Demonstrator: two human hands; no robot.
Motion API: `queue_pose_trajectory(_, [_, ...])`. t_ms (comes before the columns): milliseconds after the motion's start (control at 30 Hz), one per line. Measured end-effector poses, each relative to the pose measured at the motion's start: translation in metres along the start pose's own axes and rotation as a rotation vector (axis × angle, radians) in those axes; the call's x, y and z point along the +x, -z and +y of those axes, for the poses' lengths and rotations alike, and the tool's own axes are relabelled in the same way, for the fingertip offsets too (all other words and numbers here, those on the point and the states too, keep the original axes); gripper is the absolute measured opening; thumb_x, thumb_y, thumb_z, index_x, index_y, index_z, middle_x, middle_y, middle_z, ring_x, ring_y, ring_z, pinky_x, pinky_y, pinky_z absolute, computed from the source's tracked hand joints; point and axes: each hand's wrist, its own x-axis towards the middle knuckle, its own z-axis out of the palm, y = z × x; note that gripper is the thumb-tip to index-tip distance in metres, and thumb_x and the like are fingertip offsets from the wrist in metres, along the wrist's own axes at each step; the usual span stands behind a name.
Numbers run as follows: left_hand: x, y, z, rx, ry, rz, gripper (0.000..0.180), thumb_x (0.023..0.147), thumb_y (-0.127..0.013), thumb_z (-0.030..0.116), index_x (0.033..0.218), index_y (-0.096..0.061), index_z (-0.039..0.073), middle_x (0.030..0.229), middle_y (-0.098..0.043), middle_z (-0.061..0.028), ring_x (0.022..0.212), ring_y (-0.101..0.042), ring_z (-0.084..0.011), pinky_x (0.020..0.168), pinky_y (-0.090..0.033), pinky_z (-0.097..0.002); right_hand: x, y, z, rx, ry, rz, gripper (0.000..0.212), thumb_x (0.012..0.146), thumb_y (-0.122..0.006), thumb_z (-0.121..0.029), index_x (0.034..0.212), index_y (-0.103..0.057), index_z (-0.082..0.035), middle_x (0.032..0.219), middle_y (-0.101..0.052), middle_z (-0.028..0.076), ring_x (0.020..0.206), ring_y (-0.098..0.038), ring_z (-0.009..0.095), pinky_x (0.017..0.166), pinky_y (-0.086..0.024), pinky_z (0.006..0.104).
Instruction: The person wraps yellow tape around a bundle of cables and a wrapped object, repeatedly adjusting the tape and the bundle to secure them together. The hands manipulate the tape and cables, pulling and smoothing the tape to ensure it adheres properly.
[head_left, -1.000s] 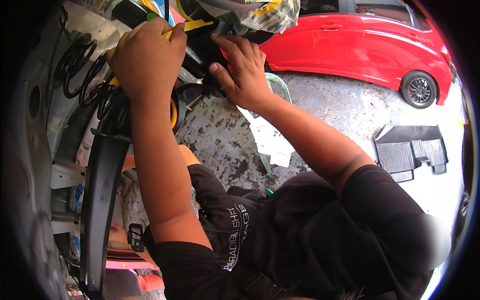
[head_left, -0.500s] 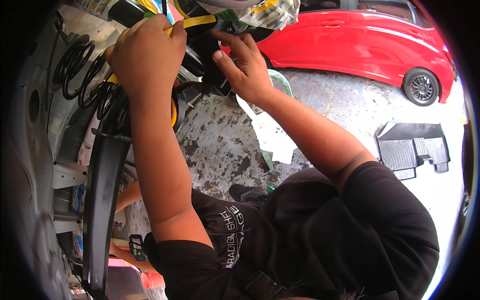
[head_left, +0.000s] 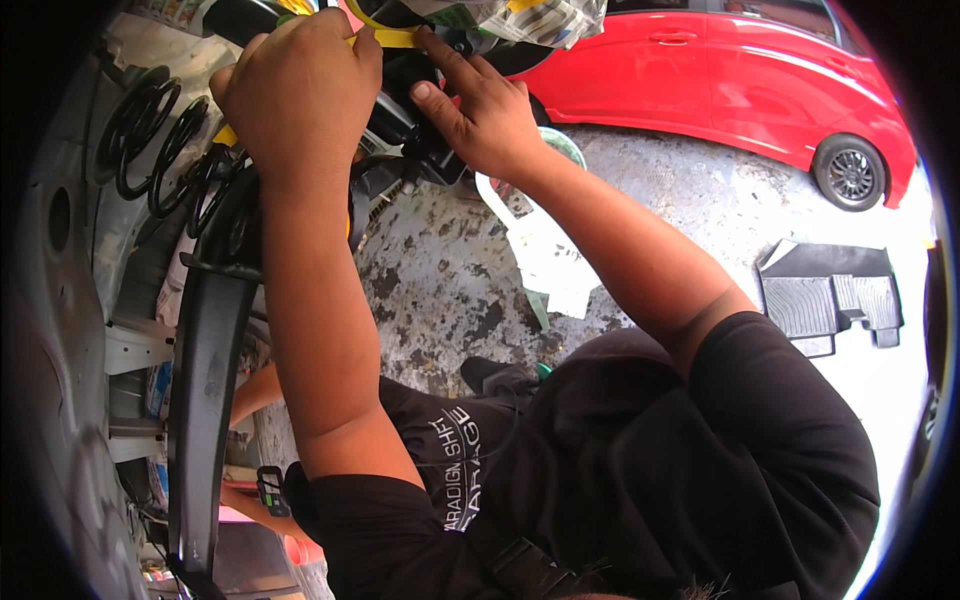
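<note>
Progress, as a judgement: work looks mid-way. The yellow strip (head_left: 392, 37) is already stretched across the black part (head_left: 415, 120), but both hands are on it, so fixing it down isn't finished; how much is left can't be told, since the strip's ends run out of view at the top edge.

Places relative to the black part, biggest first:
- Red car (head_left: 720, 75): well to the right and beyond, on stained concrete.
- Black arched panel (head_left: 205, 370): below-left, running down toward the lower edge.
- Black floor mat (head_left: 830, 295): far right and lower, flat on the ground.
- Coil springs (head_left: 160, 150): just left, dark, side by side.
- Left hand (head_left: 295, 95): over the part's left side, closed to a fist w/ the strip coming out by the knuckles; exact grip hidden.
- Right hand (head_left: 485, 115): on the part's right side, fingers mostly extended, index tip pressing the strip, not clamped round anything.
- Yellow strip: along the part's top, between both hands; thin, flat, bright yellow, taut-looking, slightly curved.
</note>
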Motion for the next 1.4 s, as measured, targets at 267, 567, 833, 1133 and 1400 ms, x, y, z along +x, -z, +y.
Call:
queue_pose_trajectory(267, [-0.004,-0.007,-0.004,-0.001,-0.013,0.061,0.025,0.092,-0.069,0.041,0.092,-0.079,0.018,0.09,-0.077,-0.0001,0.091,-0.073,-0.0299,0.082,-0.049,-0.0489,-0.005,0.002,0.0,-0.063,0.036,-0.071,0.072,0.099,-0.056,-0.064,0.159,-0.047,-0.025,0.102,-0.061,0.013,0.099,-0.064,0.034,0.091,-0.041,0.0476])
queue_pose_trajectory(567, [-0.006,-0.01,-0.01,-0.159,0.09,0.072,0.03,0.09,-0.072,0.044,0.088,-0.078,0.015,0.084,-0.076,-0.0044,0.085,-0.073,-0.0313,0.079,-0.05,-0.0458,-0.001,0.001,-0.001,-0.009,0.041,-0.032,0.071,0.098,-0.061,-0.061,0.157,-0.051,-0.023,0.103,-0.06,0.014,0.1,-0.062,0.035,0.089,-0.043,0.0473])
queue_pose_trajectory(833, [-0.009,-0.004,0.001,-0.174,0.162,0.029,0.033,0.09,-0.072,0.045,0.087,-0.078,0.013,0.083,-0.076,-0.0075,0.081,-0.073,-0.0335,0.078,-0.05,-0.0455,0.008,-0.002,0.01,-0.001,0.287,0.178,0.062,0.099,-0.067,-0.044,0.151,-0.056,-0.012,0.132,-0.06,0.018,0.117,-0.057,0.038,0.1,-0.046,0.0461])
queue_pose_trajectory(1133, [-0.016,-0.003,0.002,-0.124,0.133,0.03,0.028,0.089,-0.073,0.042,0.086,-0.077,0.015,0.082,-0.076,-0.0044,0.082,-0.073,-0.031,0.076,-0.049,-0.0467,0.019,0.013,-0.017,-0.411,0.258,0.068,0.065,0.101,-0.058,-0.058,0.153,-0.055,-0.019,0.139,-0.062,0.011,0.128,-0.051,0.04,0.112,-0.031,0.0543])
queue_pose_trajectory(1400, [-0.016,-0.005,0.004,-0.166,0.091,0.075,0.026,0.088,-0.074,0.04,0.083,-0.076,0.014,0.08,-0.075,-0.0034,0.081,-0.072,-0.0303,0.076,-0.048,-0.0469,0.019,0.015,-0.026,-0.54,0.186,0.002,0.07,0.1,-0.054,-0.06,0.157,-0.049,-0.02,0.148,-0.056,0.012,0.14,-0.041,0.044,0.115,-0.023,0.0615])
